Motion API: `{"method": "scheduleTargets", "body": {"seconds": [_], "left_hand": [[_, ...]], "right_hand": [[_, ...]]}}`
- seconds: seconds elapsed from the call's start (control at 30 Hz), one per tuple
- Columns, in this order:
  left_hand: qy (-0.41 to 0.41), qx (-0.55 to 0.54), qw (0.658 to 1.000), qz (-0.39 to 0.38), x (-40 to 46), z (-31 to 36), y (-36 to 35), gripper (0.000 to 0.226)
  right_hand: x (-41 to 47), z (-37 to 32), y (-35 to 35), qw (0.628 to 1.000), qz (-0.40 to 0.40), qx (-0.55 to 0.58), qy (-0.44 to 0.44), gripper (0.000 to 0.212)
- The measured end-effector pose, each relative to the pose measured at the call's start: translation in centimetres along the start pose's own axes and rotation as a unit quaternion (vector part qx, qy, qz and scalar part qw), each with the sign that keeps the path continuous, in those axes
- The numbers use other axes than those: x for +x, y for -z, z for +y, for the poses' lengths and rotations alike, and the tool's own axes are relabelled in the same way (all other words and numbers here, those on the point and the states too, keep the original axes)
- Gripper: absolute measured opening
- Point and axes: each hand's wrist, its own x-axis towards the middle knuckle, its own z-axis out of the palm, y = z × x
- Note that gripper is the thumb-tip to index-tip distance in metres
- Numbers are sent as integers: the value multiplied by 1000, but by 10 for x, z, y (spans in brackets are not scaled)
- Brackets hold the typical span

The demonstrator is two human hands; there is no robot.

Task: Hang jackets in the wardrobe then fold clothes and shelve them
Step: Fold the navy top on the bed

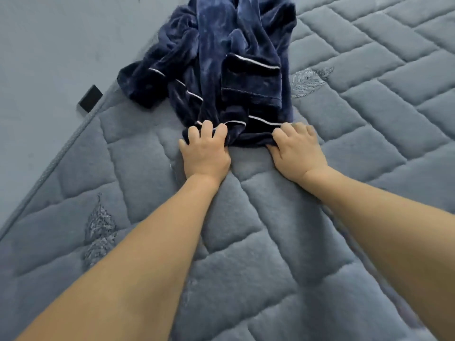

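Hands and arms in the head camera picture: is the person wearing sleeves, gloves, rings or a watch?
No. Both forearms are bare as far as the picture shows, with no sleeve in view. The left hand and the right hand have no gloves, and no ring, watch or bracelet shows on what can be seen of the fingers and wrists.

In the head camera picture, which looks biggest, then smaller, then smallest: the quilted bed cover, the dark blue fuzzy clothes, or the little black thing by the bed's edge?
1. Quilted bed cover
2. Dark blue fuzzy clothes
3. Little black thing
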Motion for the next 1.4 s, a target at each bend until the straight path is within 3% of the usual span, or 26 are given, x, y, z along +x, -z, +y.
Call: {"method": "scheduleTargets", "body": {"seconds": [0.27,0.5,0.63,0.73,0.9,0.97,1.03,1.13,1.17,1.23,1.3,1.33,1.4], "left_hand": [[-47,26,995,-86,-167,103,59,31],[-68,-4,970,-235,-358,228,128,34],[-107,-38,929,-351,-483,307,173,46],[-168,-41,880,-442,-567,337,206,49],[-192,-44,809,-553,-594,325,243,51],[-207,-83,786,-577,-561,312,250,54],[-202,-124,803,-547,-522,295,258,50],[-81,-208,865,-449,-472,275,255,37],[-3,-244,864,-440,-460,273,250,33],[141,-319,806,-478,-446,277,237,26],[168,-341,761,-526,-445,291,222,31],[164,-330,761,-534,-448,298,214,33],[163,-281,794,-513,-452,308,197,25]], "right_hand": [[-187,49,64,995,-90,-36,-15,22],[-413,105,148,970,-232,-44,-61,31],[-554,137,206,920,-368,-72,-112,36],[-641,138,244,858,-483,-78,-156,38],[-678,112,282,752,-610,-20,-248,51],[-647,109,294,739,-607,7,-293,57],[-610,110,306,762,-557,44,-327,61],[-564,108,307,842,-412,68,-343,76],[-552,103,302,853,-389,88,-337,83],[-534,93,286,845,-383,144,-345,96],[-526,87,264,822,-381,167,-388,96],[-524,86,253,815,-373,162,-413,94],[-522,89,238,800,-348,154,-464,93]]}}
